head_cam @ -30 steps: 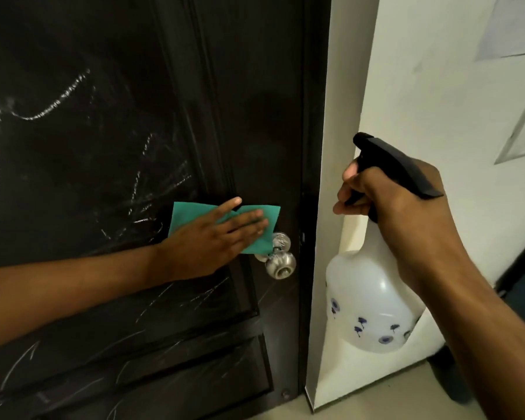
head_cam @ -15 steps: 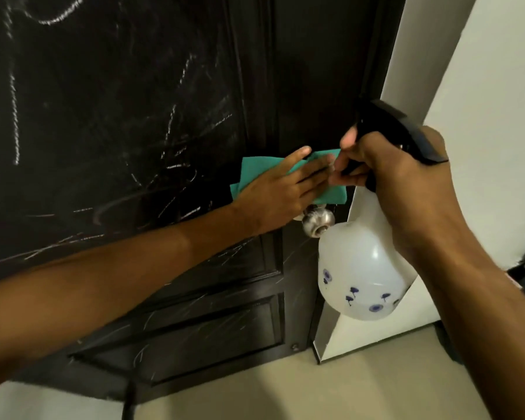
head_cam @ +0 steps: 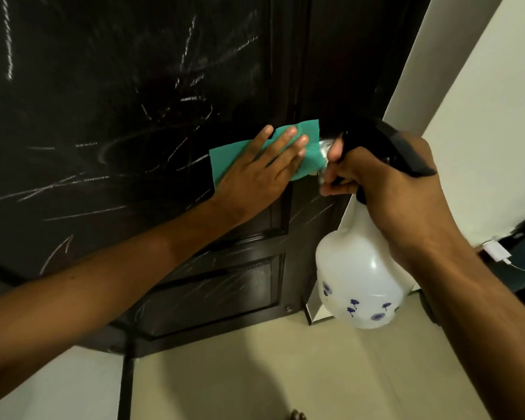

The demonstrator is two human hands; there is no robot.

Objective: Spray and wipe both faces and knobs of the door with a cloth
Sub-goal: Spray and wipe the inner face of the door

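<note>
— On the dark door [head_cam: 109,95], what is the left hand [head_cam: 256,174] doing?

— It lies flat, fingers straight, pressing the green cloth [head_cam: 225,159] against the panel. The cloth's long side runs across the door, toward the latch edge.

— And the knob [head_cam: 324,148]?

— Just right of the cloth's right edge, a bit of shiny metal showing. Most of it is hidden behind the right hand [head_cam: 385,189].

— What does that hand hold?

— The spray bottle [head_cam: 358,280], fingers curled round its black trigger head; the white body hangs below, in front of the door's edge.

— Which hand is better placed for the knob?

— The left, I think: a short slide rightward would bring the cloth onto it. The bottle would probably need to back away first.
</note>
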